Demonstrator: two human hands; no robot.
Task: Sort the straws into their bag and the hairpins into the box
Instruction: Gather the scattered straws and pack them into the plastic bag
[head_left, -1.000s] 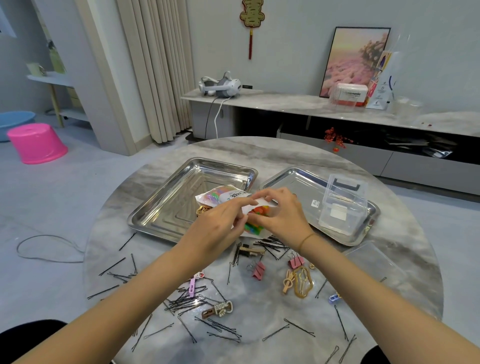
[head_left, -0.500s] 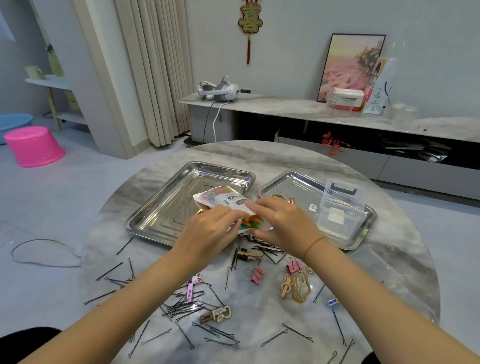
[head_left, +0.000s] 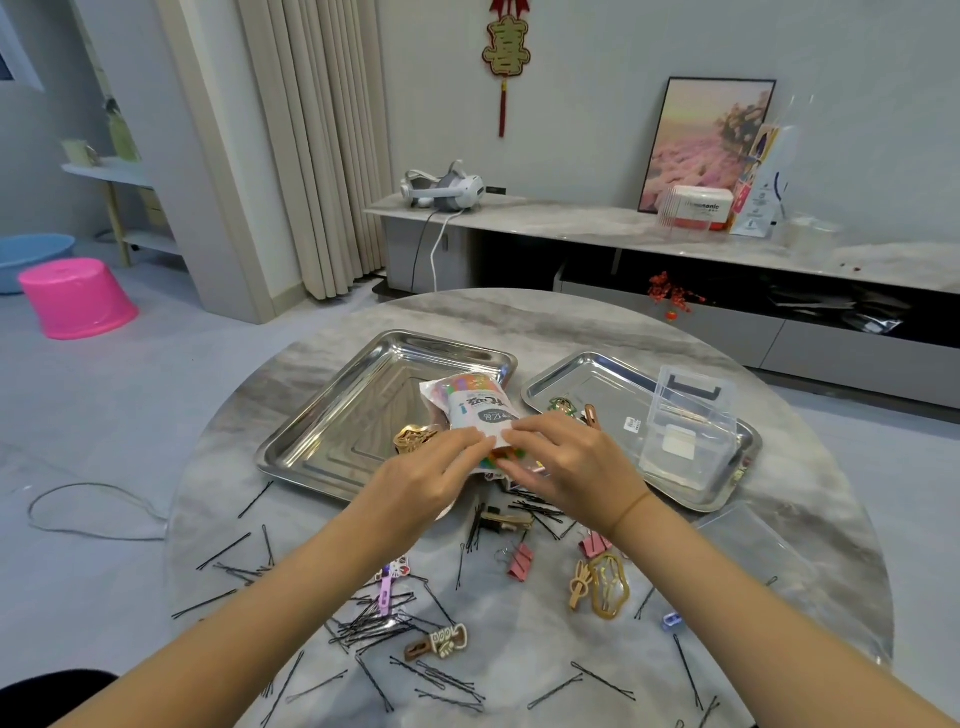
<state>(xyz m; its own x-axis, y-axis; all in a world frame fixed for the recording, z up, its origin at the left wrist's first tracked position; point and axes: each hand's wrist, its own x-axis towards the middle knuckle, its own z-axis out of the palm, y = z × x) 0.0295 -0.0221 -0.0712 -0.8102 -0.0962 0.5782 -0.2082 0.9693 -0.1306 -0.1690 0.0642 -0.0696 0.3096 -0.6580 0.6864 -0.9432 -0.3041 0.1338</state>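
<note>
A plastic bag of coloured straws (head_left: 469, 402) lies across the near right corner of the left steel tray (head_left: 332, 415). My left hand (head_left: 421, 478) and my right hand (head_left: 566, 462) both pinch the bag's near end, fingers touching over it. A clear plastic box (head_left: 688, 431) stands in the right steel tray (head_left: 587, 384), its lid raised. Several black bobby pins (head_left: 374, 623) lie scattered on the round marble table, along with gold hair clips (head_left: 602, 582) and a brown clip (head_left: 439, 642).
Pink binder clips (head_left: 519, 561) lie among the pins. A clear flat lid (head_left: 758, 551) rests at the table's right. A gold clip (head_left: 415, 436) sits in the left tray, and two clips (head_left: 574, 410) in the right tray. A pink stool (head_left: 78, 299) stands on the floor at the left.
Both hands stay on the bag's near end, with the fingers drawn closer together over it. The bag now tilts more upright. My head has moved slightly.
</note>
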